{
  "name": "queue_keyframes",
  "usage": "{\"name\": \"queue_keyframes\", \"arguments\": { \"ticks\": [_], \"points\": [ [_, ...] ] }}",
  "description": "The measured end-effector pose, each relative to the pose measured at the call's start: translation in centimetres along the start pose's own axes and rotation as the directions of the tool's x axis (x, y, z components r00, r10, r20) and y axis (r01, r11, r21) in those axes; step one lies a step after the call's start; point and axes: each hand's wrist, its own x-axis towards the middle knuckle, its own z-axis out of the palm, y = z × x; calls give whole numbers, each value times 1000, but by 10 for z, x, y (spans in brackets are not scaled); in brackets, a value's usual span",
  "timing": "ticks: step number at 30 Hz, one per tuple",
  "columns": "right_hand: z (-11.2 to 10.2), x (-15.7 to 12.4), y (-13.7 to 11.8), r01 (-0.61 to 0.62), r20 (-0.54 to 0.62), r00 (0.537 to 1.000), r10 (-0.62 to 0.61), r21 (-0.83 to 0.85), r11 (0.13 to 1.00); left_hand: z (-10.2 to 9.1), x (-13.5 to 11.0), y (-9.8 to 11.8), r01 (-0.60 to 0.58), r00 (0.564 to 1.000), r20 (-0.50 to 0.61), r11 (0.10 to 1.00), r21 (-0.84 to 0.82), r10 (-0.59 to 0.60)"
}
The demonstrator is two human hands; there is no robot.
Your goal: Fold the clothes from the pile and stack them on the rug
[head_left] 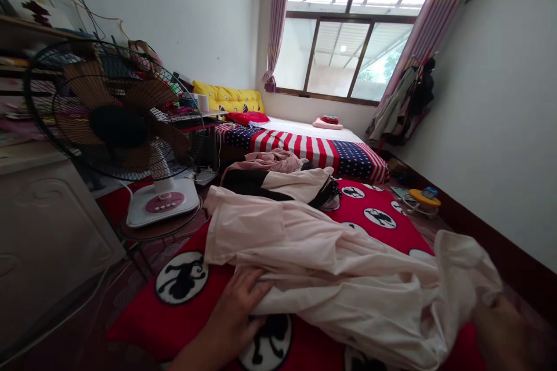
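Observation:
Pale pink trousers point(331, 261) lie stretched and wrinkled across a red blanket point(139, 313) patterned with black figures in white circles. My left hand point(237, 310) is at their near left edge, fingers over the cloth and thumb below, closed on it. At the far right, my right hand point(500, 324) is smeared by motion and dark, but it grips the other end, which is raised off the blanket. Behind the trousers lies a black and cream garment point(278, 182), with a dusty pink cloth point(276, 159) beyond it.
A fan point(122, 122) stands on a round stool point(165, 229) at left, beside a pale cabinet point(47, 214). Farther back is a bed with a stars-and-stripes cover point(296, 145). Clothes point(404, 98) hang by the right wall, above a yellow stool point(424, 197).

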Motion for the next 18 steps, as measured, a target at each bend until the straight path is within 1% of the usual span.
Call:
{"name": "queue_keyframes", "arguments": {
  "ticks": [1, 2, 3, 4, 5, 6, 7, 8, 9, 10, 11, 13, 15, 16, 17, 18],
  "points": [
    [3, -2, -5, -30, -69, 997, 27, -47, 998, -6, 3, -1, 14, 1000, 26, 999, -52, -13],
    [7, -6, -13, -35, -142, 990, 23, -81, 996, -11, 6, -1, 25, 999, 45, 994, -110, -20],
    [12, -12, -24, -2, -196, 980, -18, -97, 995, -17, 10, 0, 31, 999, 49, 986, -165, -24],
    [17, -21, -37, 76, -216, 972, -93, -85, 993, -22, 16, 1, 29, 999, 30, 977, -210, -23],
    [23, -33, -51, 182, -181, 966, -186, -35, 983, -27, 24, 2, 14, 1000, -17, 971, -238, -18],
    [29, -46, -67, 286, -93, 955, -281, 52, 957, -32, 34, 3, -11, 997, -82, 969, -247, -10],
    [36, -60, -83, 356, 26, 930, -365, 167, 919, -35, 45, 3, -39, 989, -146, 970, -239, 4],
    [43, -75, -99, 398, 174, 876, -450, 267, 878, -38, 58, 2, -62, 980, -197, 975, -214, 19],
    [49, -90, -113, 426, 285, 807, -517, 327, 844, -39, 71, 0, -68, 974, -225, 983, -173, 28],
    [56, -105, -126, 445, 383, 732, -563, 356, 822, -38, 85, -3, -49, 973, -228, 992, -117, 21],
    [63, -119, -137, 462, 460, 668, -584, 359, 811, -36, 98, -7, -2, 980, -201, 999, -53, -8],
    [75, -143, -151, 494, 578, 576, -578, 317, 810, -31, 119, -17, 106, 990, -97, 992, 63, -100],
    [82, -160, -155, 533, 678, 490, -548, 265, 804, -27, 129, -24, 164, 986, 7, 980, 116, -166],
    [82, -165, -155, 544, 728, 424, -538, 271, 794, -27, 129, -26, 157, 986, 32, 981, 117, -161],
    [80, -166, -156, 532, 766, 353, -537, 307, 789, -26, 127, -25, 122, 992, 30, 986, 113, -126],
    [76, -163, -157, 487, 785, 299, -543, 364, 794, -27, 121, -21, 66, 998, 9, 991, 115, -68]
  ]
}}
